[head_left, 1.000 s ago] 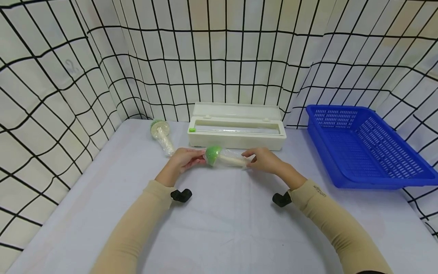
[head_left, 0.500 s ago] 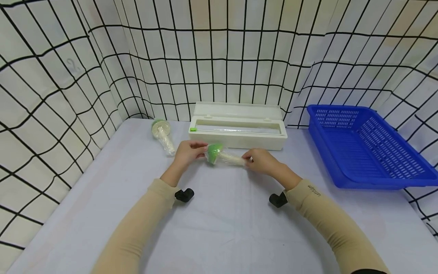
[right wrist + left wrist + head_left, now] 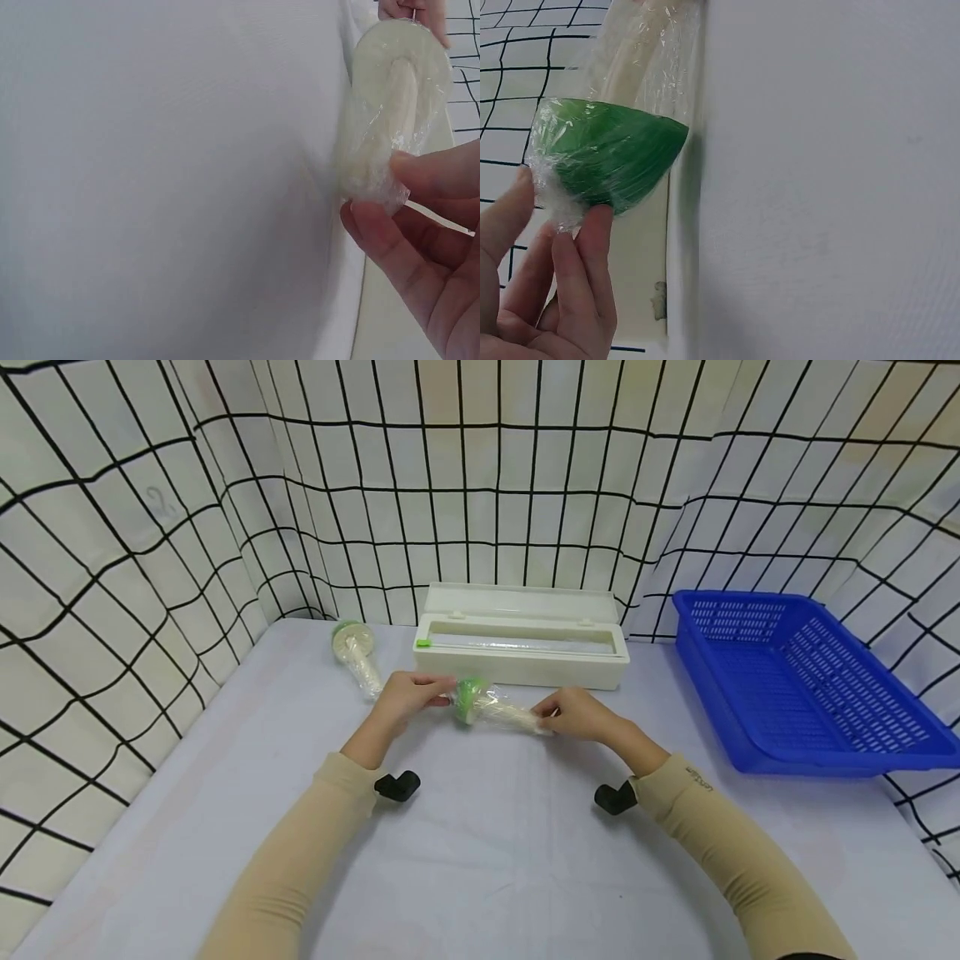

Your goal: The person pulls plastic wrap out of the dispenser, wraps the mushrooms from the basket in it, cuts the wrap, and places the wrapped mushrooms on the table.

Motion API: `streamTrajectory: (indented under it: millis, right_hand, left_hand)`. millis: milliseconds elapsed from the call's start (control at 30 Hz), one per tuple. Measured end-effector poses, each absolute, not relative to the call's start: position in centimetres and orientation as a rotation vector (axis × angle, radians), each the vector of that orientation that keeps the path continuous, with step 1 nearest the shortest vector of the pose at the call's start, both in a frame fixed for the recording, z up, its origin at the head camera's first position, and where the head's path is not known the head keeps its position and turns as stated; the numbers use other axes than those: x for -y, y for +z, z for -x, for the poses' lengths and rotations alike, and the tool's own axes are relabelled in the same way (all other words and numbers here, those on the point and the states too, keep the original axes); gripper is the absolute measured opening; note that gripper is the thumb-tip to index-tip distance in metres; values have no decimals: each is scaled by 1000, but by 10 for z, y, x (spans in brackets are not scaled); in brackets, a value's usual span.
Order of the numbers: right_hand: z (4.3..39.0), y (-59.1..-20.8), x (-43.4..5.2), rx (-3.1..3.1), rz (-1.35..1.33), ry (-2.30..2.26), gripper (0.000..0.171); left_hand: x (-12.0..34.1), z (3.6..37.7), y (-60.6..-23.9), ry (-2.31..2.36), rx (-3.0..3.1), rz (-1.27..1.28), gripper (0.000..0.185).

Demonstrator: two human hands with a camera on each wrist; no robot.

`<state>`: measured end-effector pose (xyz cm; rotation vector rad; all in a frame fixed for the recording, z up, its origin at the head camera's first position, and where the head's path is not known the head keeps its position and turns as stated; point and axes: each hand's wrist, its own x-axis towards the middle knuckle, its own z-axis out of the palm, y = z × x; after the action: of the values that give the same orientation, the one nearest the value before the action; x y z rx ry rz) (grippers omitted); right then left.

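Observation:
A mushroom-shaped thing with a green cap and cream stem [image 3: 471,700], wrapped in clear film, lies crosswise before the white film-dispenser box [image 3: 517,670]. My left hand [image 3: 411,700] is at its cap end; in the left wrist view, thumb and fingers lie on either side of the bunched film beside the green cap [image 3: 615,150]. My right hand [image 3: 581,713] pinches the stem's wrapped end. From the right wrist, the cap's pale underside and stem [image 3: 403,97] show through the film. A second wrapped mushroom shape [image 3: 354,647] lies to the left of the box.
The box's lid stands raised behind it, with a roll of clear film [image 3: 517,644] inside and a green piece at its left end. A blue plastic basket [image 3: 750,758] is at the right. Black wire mesh [image 3: 495,493] encloses the back and sides of the white-covered table [image 3: 495,860].
The left hand rose slightly from the cap's side, then came back down a little. The mushroom shape has tilted, stem end lower, and its film looks more crinkled. The right hand stays at the stem.

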<state>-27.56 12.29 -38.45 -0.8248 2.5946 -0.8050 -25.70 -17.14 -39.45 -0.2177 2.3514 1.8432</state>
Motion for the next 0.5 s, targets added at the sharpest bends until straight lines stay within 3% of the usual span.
streamTrajectory:
  millis: [500]
  right_hand:
    - [271,-389,-115,-2599,799,-852,23]
  left_hand:
    - [172,258,-395,1840,-2388,300,32]
